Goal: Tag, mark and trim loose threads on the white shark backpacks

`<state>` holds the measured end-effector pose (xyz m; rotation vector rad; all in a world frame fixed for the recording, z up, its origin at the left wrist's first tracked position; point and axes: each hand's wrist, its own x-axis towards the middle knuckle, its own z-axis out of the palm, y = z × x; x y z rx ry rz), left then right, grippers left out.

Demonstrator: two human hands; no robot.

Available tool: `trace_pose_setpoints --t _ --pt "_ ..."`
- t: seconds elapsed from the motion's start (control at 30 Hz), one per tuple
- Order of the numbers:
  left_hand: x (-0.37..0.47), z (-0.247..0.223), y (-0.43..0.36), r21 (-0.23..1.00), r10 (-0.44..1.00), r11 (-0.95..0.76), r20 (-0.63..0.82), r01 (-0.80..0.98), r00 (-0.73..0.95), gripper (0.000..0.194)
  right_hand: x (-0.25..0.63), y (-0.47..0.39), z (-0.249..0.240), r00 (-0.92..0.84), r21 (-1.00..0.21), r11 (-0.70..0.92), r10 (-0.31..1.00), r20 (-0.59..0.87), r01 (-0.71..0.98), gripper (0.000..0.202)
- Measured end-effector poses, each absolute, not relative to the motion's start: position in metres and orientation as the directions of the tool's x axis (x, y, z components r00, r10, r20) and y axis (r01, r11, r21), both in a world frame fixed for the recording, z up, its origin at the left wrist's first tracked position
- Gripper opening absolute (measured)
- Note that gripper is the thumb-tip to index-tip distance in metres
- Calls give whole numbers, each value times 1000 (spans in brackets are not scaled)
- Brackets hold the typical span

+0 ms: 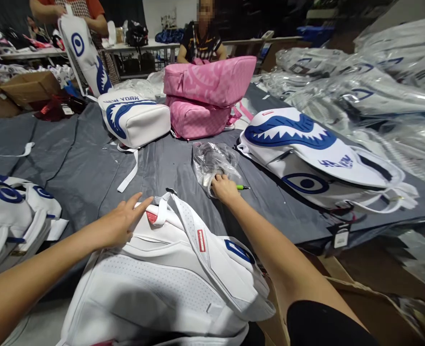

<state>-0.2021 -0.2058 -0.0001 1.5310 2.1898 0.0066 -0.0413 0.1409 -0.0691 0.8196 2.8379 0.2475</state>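
A white backpack (151, 269) lies in front of me with its padded, dotted back side and a shoulder strap (194, 230) facing up. The strap carries a small red label. My left hand (120, 223) rests on the backpack's upper edge, fingers spread and holding nothing. Farther out, my right hand (225, 187) reaches to the mouth of a clear plastic bag (216, 156) with dark contents. Its fingers are curled in at the opening, and what they pinch is hidden. A green pen (243, 187) sticks out beside that hand.
White backpacks with blue shark patterns lie right (281, 144), behind (143, 127) and left (3, 206). Two pink bags (201, 117) are stacked at the back. Plastic-wrapped bags (389, 91) pile up at right. One person (201, 43) stands opposite; another (93, 24) handles a white backpack.
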Motion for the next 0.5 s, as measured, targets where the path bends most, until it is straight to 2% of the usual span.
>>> trace_pose_setpoints --t 0.3,0.5 --pt "-200 4 -205 249 884 381 -381 890 -272 104 -37 123 -80 -852 210 856 504 -142 472 40" --pt "-201 6 -204 249 881 382 -388 890 -270 103 -27 126 -53 -825 153 830 554 -114 536 31"
